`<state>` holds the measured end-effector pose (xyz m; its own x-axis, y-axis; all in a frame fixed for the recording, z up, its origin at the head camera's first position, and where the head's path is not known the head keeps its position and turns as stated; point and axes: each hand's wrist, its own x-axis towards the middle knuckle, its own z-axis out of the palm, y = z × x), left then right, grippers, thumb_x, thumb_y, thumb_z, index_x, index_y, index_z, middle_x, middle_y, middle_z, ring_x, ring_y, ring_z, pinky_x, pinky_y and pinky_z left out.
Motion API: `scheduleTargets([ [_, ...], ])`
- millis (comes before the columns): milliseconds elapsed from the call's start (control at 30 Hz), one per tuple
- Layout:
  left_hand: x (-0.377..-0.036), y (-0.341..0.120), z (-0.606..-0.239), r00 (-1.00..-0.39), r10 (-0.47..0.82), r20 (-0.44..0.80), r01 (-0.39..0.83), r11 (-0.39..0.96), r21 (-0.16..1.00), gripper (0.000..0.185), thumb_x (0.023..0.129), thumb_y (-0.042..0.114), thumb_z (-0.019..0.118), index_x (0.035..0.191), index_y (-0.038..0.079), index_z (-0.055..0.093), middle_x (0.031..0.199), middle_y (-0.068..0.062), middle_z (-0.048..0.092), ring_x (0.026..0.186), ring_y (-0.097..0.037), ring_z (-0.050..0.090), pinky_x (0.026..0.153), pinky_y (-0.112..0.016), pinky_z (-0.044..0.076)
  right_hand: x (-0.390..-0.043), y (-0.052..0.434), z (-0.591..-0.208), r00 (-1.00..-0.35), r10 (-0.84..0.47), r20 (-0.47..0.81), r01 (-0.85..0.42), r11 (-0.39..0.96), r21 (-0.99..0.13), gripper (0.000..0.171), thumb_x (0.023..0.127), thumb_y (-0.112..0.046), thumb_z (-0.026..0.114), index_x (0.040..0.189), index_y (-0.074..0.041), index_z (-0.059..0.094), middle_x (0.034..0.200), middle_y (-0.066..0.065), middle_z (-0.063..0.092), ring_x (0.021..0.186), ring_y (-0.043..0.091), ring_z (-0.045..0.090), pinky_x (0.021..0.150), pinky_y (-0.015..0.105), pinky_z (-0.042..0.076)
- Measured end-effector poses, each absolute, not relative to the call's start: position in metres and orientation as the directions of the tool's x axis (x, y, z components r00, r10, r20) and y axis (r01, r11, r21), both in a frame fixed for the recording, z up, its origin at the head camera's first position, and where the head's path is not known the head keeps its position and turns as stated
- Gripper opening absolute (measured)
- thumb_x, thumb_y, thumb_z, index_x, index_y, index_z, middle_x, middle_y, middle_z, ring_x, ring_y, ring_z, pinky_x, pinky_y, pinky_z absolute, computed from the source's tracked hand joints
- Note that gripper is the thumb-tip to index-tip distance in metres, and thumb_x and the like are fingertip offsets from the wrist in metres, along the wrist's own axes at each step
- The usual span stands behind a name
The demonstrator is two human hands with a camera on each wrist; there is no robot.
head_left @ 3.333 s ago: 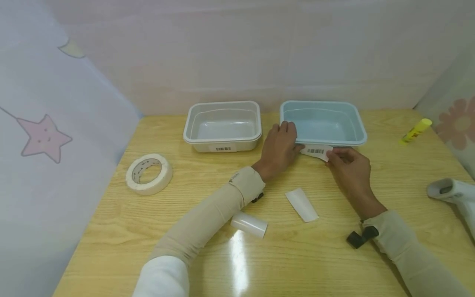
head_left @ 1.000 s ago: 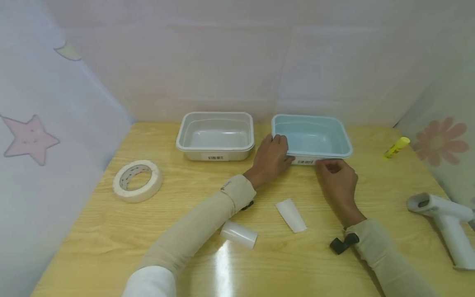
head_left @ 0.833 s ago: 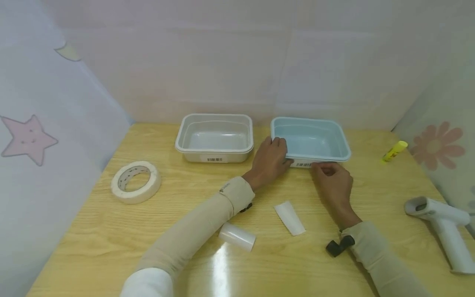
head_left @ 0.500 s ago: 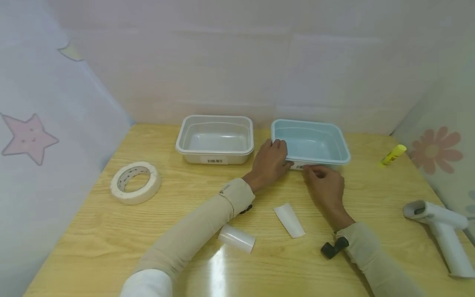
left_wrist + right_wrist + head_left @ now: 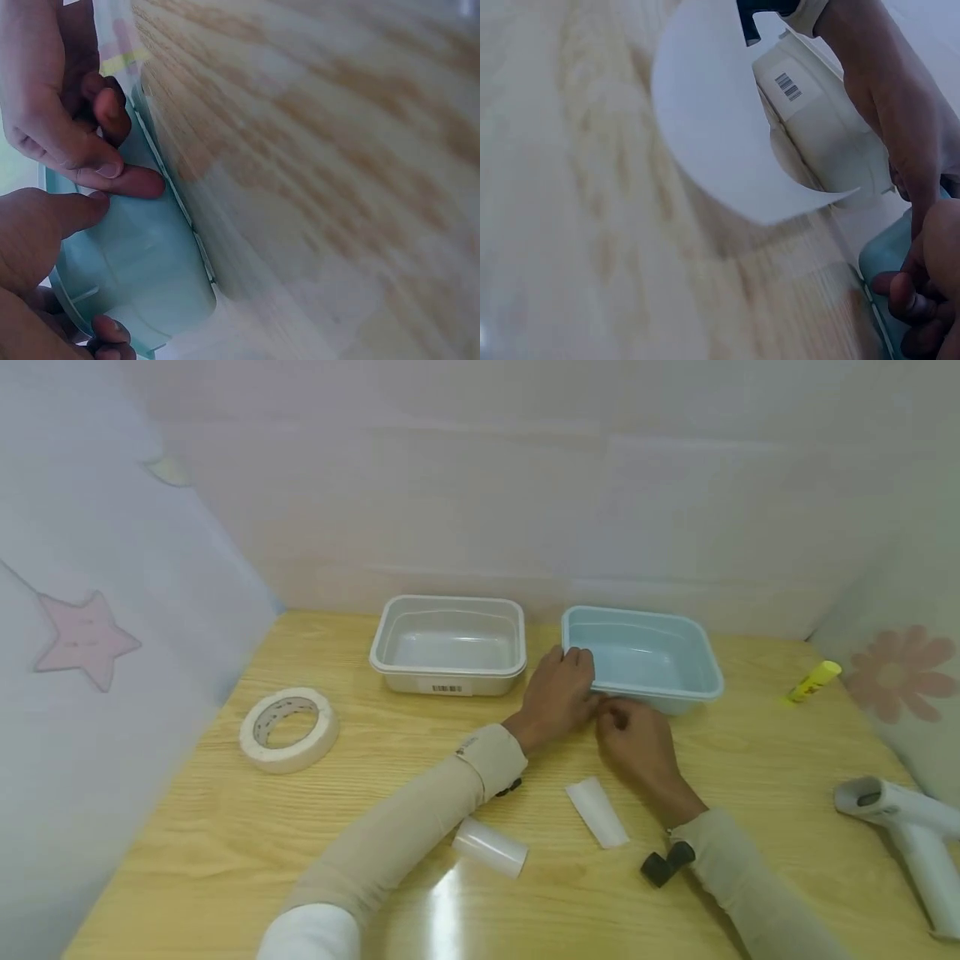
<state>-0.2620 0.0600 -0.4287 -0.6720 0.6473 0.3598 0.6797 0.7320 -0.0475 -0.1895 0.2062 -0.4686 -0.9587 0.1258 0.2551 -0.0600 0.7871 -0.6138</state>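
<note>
My left hand [image 5: 561, 693] grips the near left corner of the blue tray [image 5: 678, 681]: the fingers [image 5: 579, 658] curl over the rim while the thumb lies against the front wall. My right hand [image 5: 636, 739] sits just beside it, touching the same front wall below the rim. The head view hides what my right fingers do there. The left wrist view shows it: my right thumb and forefinger [image 5: 124, 180] press flat against the tray's outer wall [image 5: 142, 262], tip to tip with my left thumb [image 5: 56, 214]; whether a label lies under them I cannot tell. The right wrist view adds the white tray [image 5: 817, 127], with a barcode label [image 5: 787, 86] on its wall, just beyond my left wrist, and a curled white backing strip [image 5: 720, 142] lying on the bench [image 5: 570, 247] behind my right hand. Only the head view shows the tape roll [image 5: 288, 740] well left of my left fingers, and the glue stick [image 5: 813, 681] and white scanner [image 5: 903, 827] well right of my right fingers.
</note>
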Motion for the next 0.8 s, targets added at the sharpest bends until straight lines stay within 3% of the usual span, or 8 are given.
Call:
scheduleTargets([
  [233, -0.268, 0.068, -0.430, -0.660, 0.648, 0.380, 0.687, 0.725, -0.045, 0.042, 0.085, 0.049, 0.059, 0.089, 0.008, 0.049, 0.075, -0.001, 0.047, 0.069, -0.014, 0.041, 0.067, -0.028, 0.033, -0.189, 0.225, -0.462, -0.971, 0.144, 0.190, 0.000, 0.796, -0.605, 0.025, 0.089, -0.021, 0.048, 0.091, -0.027, 0.072, 0.088, -0.012, 0.065, 0.075, 0.014, 0.056, 0.062, 0.034, 0.044],
  [600, -0.262, 0.064, -0.429, -0.682, 0.651, 0.333, 0.692, 0.722, 0.008, 0.042, 0.085, 0.051, 0.060, 0.086, 0.011, 0.048, 0.072, 0.003, 0.045, 0.068, -0.014, 0.039, 0.063, -0.028, 0.031, -0.169, 0.261, -0.466, -0.964, 0.243, 0.111, 0.129, 0.787, -0.603, 0.028, 0.092, -0.043, 0.048, 0.094, -0.029, 0.072, 0.097, -0.009, 0.066, 0.086, 0.018, 0.056, 0.070, 0.038, 0.042],
  [800, -0.264, 0.062, -0.431, -0.670, 0.632, 0.390, 0.688, 0.726, 0.006, 0.041, 0.084, 0.048, 0.062, 0.089, 0.009, 0.049, 0.073, 0.001, 0.046, 0.068, -0.014, 0.039, 0.062, -0.028, 0.032, -0.170, 0.271, -0.464, -0.958, 0.255, 0.130, 0.130, 0.792, -0.596, 0.029, 0.093, -0.041, 0.047, 0.094, -0.028, 0.073, 0.087, -0.006, 0.066, 0.070, 0.020, 0.054, 0.058, 0.035, 0.042],
])
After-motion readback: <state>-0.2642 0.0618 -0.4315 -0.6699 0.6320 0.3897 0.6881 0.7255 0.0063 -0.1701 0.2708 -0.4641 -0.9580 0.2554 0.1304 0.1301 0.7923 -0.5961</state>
